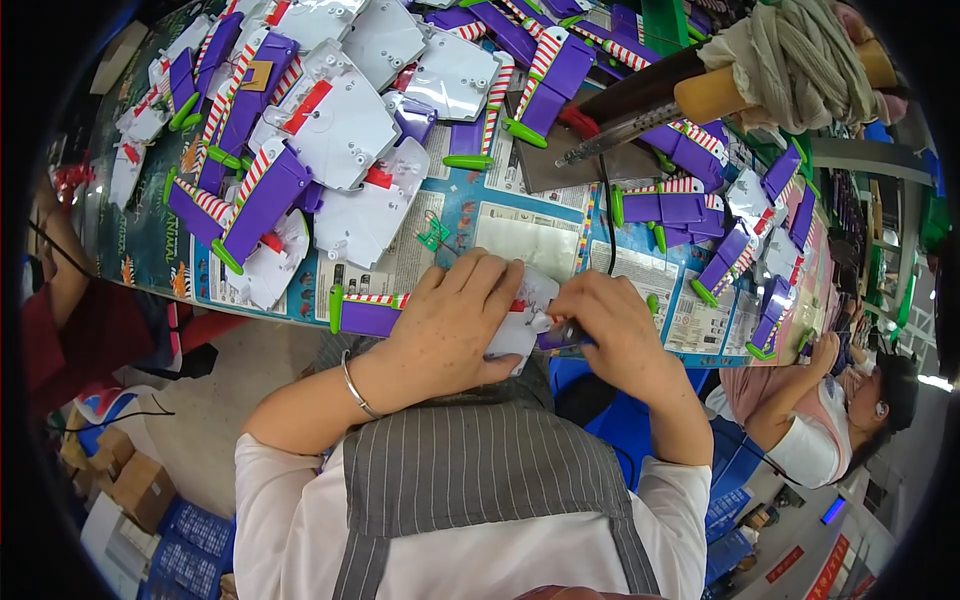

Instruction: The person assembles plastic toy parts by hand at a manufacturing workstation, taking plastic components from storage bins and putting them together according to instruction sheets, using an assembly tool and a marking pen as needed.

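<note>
In front of me, at the table's near edge, lies a toy wing piece with a white plastic shell [530, 295], a purple wing [368, 318], a red-and-white striped edge and a green tip. My left hand [455, 310] is laid over its middle, fingers across the shell and thumb at the near side, gripping it. At the shell's right end, my right hand [610, 325] has its fingers curled in, close to a purple part; what its fingertips pinch is hidden. Just beyond my left hand is a small green circuit board [432, 232] with thin wires.
Similar white-and-purple wing pieces [335, 115] are heaped at the far left, with more [745, 235] at right. A perforated metal-shafted tool [625, 130], cloth-wrapped at its yellow handle, points in from the upper right. A black cable [608, 210] crosses the table. A co-worker [810, 410] sits at right.
</note>
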`<action>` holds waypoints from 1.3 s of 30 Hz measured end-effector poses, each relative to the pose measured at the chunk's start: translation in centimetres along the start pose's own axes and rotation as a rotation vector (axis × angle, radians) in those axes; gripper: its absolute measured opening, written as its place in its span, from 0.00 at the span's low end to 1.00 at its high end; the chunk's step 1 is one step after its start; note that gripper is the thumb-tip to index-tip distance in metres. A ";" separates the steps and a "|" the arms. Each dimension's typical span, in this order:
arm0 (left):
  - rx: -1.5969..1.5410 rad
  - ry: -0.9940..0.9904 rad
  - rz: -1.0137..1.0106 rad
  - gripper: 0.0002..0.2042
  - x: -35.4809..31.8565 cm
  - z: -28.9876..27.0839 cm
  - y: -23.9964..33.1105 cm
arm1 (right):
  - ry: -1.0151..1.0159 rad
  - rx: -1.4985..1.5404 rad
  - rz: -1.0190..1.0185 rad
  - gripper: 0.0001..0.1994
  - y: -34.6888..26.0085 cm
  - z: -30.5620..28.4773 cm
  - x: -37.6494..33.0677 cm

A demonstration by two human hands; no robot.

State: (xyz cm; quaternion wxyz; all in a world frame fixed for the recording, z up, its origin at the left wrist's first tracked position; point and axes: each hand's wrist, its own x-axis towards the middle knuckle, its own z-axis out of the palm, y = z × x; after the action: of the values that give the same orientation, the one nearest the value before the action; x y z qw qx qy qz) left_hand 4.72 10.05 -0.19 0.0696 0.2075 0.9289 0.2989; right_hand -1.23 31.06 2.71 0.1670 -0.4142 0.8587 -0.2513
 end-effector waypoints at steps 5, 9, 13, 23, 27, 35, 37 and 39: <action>-0.002 -0.008 -0.005 0.39 0.1 -0.1 -0.2 | -0.072 0.338 0.206 0.19 0.3 0.5 0.3; 0.010 -0.006 -0.006 0.39 0.1 0.0 -0.1 | -0.089 0.338 0.256 0.20 0.5 0.7 0.4; 0.016 -0.010 -0.010 0.39 0.0 0.1 0.0 | -0.096 0.177 0.219 0.19 0.3 1.1 0.5; -0.321 -0.068 0.166 0.15 -5.7 -3.2 -1.3 | -0.063 0.176 0.350 0.19 0.9 1.3 0.2; -0.659 -0.373 -0.351 0.20 -7.8 -1.8 -3.2 | -0.174 0.177 0.286 0.20 2.3 0.5 1.1; -1.686 0.010 -0.367 0.36 -5.7 1.9 0.6 | -0.044 0.459 0.373 0.22 0.9 1.2 0.5; -1.503 0.135 -0.325 0.32 -3.7 2.2 0.4 | 0.056 0.415 0.414 0.25 -0.4 2.5 0.8; -1.679 0.340 -0.526 0.27 -1.8 3.5 0.2 | 0.138 0.222 0.446 0.25 -1.7 4.2 1.6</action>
State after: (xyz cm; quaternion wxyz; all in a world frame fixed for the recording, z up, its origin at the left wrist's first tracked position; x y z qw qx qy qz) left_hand 7.33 11.25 -2.90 0.1263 -0.1784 0.4195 0.8811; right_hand 0.97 27.70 0.14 0.2035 -0.1755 0.9054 -0.3286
